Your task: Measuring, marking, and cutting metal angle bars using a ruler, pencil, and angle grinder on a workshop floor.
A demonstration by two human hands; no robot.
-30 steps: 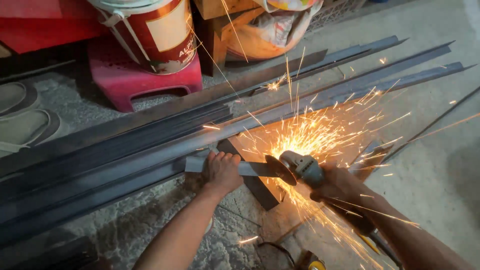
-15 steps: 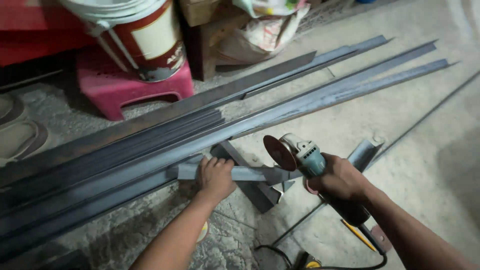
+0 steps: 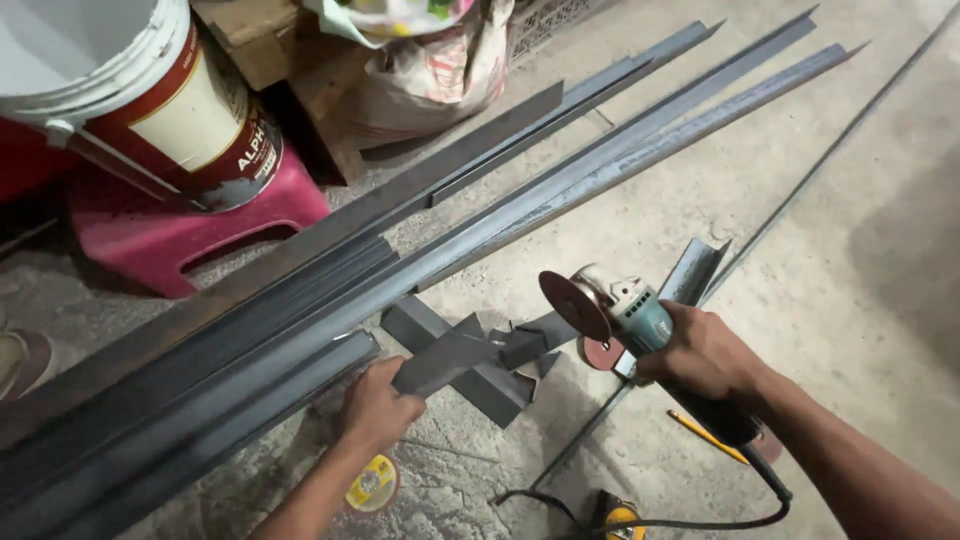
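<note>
On floor | left hand point(image 3: 378, 408) grips angle iron point(image 3: 450, 358) | grinder point(image 3: 640, 315) body hidden by right hand point(image 3: 705, 352)

Long steel bars point(image 3: 300, 330) and paint bucket point(image 3: 130, 90) run off frame.

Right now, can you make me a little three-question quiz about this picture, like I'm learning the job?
1. True or false: sparks are flying off the grinder's disc.
2. What does the left hand hold? A) a yellow pencil B) a short grey steel angle piece C) the white bucket
3. Fill in: the right hand holds the angle grinder with its disc lifted ____ the cut piece.

Key
1. False, no sparks show.
2. B
3. Clear of; it hangs in the air to the piece's right.
</note>
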